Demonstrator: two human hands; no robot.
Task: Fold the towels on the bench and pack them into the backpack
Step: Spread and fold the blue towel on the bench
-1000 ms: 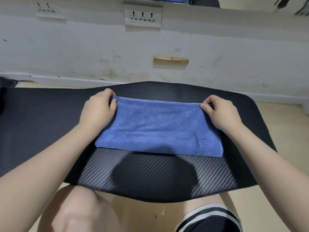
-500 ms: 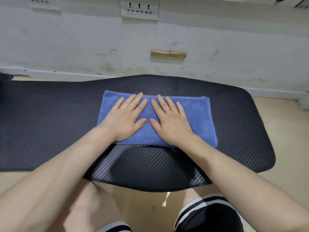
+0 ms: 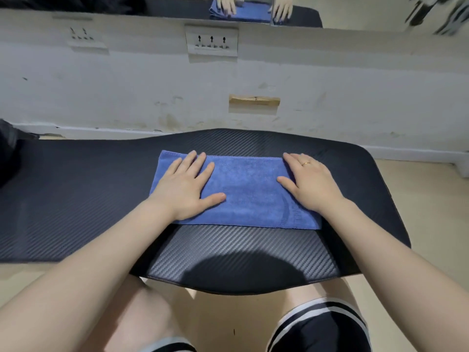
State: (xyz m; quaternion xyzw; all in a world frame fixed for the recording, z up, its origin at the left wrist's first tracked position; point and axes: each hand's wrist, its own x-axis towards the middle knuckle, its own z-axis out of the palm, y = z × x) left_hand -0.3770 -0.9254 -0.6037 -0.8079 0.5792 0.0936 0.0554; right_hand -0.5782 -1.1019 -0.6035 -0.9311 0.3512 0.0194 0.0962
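The blue microfibre towel (image 3: 243,191) lies folded into a flat rectangle on the black carbon-weave surface (image 3: 76,194); the left hand (image 3: 185,186) rests palm-down on its left portion, fingers (image 3: 200,163) straight and spread, holding nothing; the right hand (image 3: 312,184) rests palm-down on its right portion, fingers (image 3: 291,158) straight, likewise holding nothing, with a gold ring (image 3: 306,163) on one finger. The bare middle of the towel lies between the two thumbs; its far hem sits just beyond the fingertips. A white wall socket plate (image 3: 211,40) is mounted well beyond the fingers; a dark object at the left edge cannot be identified.
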